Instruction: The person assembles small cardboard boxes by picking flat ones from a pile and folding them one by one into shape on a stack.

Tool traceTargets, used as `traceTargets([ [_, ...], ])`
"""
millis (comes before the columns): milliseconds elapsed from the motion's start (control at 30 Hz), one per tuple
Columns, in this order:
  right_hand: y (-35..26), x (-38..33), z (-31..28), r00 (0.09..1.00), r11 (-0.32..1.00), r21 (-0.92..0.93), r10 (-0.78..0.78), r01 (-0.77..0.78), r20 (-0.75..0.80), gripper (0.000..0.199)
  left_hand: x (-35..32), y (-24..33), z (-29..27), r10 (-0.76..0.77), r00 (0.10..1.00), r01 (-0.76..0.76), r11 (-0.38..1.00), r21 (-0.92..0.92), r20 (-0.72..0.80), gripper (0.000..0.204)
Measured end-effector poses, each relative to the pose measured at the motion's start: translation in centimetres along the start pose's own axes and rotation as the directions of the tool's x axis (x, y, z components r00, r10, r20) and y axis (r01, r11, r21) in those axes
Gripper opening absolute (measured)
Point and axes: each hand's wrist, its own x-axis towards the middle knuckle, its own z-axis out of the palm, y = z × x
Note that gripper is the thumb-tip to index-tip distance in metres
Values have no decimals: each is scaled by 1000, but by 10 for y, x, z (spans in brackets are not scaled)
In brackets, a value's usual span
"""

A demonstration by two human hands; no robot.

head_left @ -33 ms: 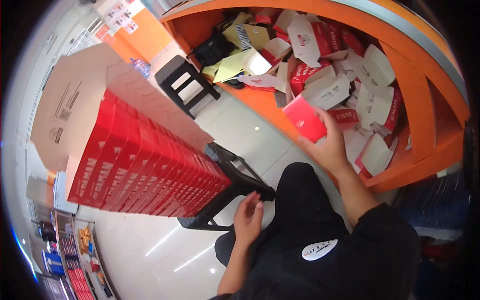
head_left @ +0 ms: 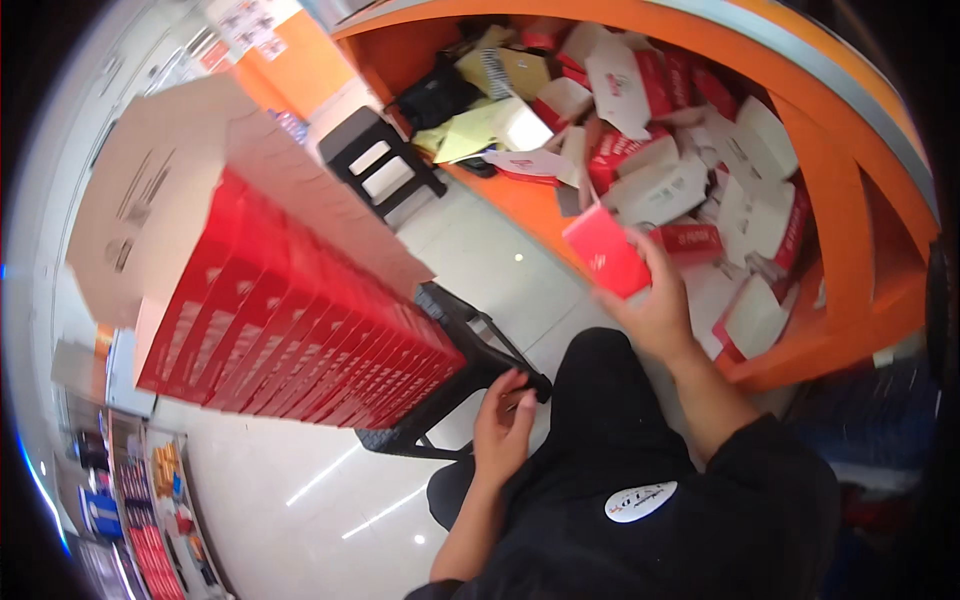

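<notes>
Our right hand (head_left: 655, 315) grips a red box (head_left: 607, 251) above the orange bin (head_left: 850, 240) w/ loose boxes, left hand (head_left: 503, 425) half-curled & empty near the stool (head_left: 455, 345), so we should keep the box level & squeeze lightly.

Open tiled floor (head_left: 480, 250) ran through the frame's centre; stacked red boxes (head_left: 300, 330) on a black stool (head_left: 470, 360) blocked the left, and an orange bin (head_left: 850, 230) heaped with cartons (head_left: 690, 180) closed the upper right.
</notes>
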Motion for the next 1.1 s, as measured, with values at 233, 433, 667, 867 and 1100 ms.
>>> traceTargets([
  [233,-41,-77,10,719,834,412,-27,-366,694,81,18,31,37,44,998,-31,969,-244,51,104],
  [433,-41,-81,-6,528,951,221,-304,216,793,73,-5,22,19,-118,992,121,989,-85,45,69],
  [667,-43,-48,-15,565,805,158,-526,571,636,53,-28,98,-2,55,994,-30,968,-250,94,70],
  [867,-121,15,-19,849,710,557,-529,432,16,26,-47,218,-74,714,580,-621,699,355,-392,27],
  [1100,-285,120,6,669,353,699,-703,622,-241,30,-10,343,-203,574,595,-42,721,691,-563,41],
])
